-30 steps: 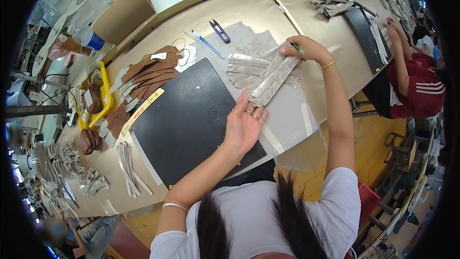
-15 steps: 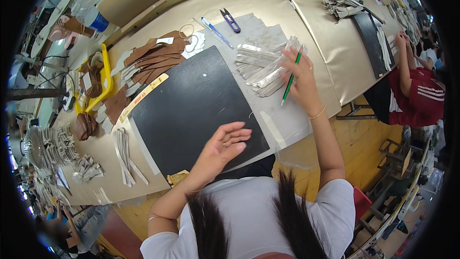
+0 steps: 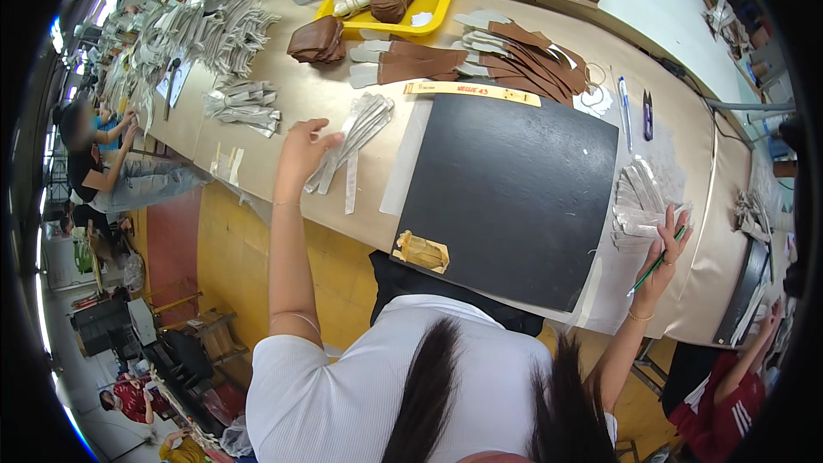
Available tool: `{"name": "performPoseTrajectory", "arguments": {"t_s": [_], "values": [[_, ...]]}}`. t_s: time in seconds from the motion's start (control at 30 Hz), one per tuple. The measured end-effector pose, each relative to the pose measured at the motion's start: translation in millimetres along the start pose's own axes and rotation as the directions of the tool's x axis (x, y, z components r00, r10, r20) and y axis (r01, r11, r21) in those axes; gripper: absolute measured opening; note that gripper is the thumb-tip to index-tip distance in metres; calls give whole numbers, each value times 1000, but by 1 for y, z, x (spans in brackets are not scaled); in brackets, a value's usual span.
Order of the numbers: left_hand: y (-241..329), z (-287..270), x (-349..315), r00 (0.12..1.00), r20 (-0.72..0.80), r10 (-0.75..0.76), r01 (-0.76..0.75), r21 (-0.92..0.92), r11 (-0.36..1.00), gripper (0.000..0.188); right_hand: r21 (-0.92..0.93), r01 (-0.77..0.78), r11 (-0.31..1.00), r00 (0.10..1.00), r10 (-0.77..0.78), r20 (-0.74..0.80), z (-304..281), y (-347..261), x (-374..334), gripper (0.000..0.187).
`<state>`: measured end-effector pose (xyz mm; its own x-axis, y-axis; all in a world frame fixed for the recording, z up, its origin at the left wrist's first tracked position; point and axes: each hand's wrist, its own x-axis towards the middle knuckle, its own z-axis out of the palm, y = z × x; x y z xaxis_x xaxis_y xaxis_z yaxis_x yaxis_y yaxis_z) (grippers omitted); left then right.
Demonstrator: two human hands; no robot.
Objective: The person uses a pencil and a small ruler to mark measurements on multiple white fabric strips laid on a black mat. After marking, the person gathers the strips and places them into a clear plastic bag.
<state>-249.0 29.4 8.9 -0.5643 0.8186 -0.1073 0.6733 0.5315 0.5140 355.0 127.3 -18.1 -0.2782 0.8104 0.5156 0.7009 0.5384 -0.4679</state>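
Head view: my left hand hangs with fingers loosely curled and holding nothing, the thumb right at a fanned bundle of pale strips on the gold-toned table; whether skin meets strip, I cannot tell. Across the black mat, my right hand grips a slim green pen between its fingers, the fingertips beside a second stack of pale strips lying just right of the mat. Whether those fingers touch the stack is unclear. Beyond the mat's far edge, where a cream ruler lies, brown pieces overlap. A blue-and-white pen and dark snips lie side by side past the right-hand stack.
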Motion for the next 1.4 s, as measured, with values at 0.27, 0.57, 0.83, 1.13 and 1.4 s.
{"name": "performPoseTrajectory", "arguments": {"t_s": [0.27,0.57,0.83,1.13,1.4], "values": [[30,15,8,966,196,-170,175,-10,984,67,18,79,997,997,-79,-1,9,-57,31,15],[16,36,24,980,155,-125,132,-40,990,60,123,19,992,1000,-17,-17,19,-82,33,9],[10,40,10,993,117,-31,44,-110,993,58,192,-10,981,999,16,-29,34,-106,31,11],[100,-28,-53,921,148,361,-1,-925,380,45,669,39,742,986,-137,95,84,-205,59,43],[179,60,-94,835,385,394,459,-882,-112,46,701,-511,497,857,236,458,65,-226,57,49]]}}
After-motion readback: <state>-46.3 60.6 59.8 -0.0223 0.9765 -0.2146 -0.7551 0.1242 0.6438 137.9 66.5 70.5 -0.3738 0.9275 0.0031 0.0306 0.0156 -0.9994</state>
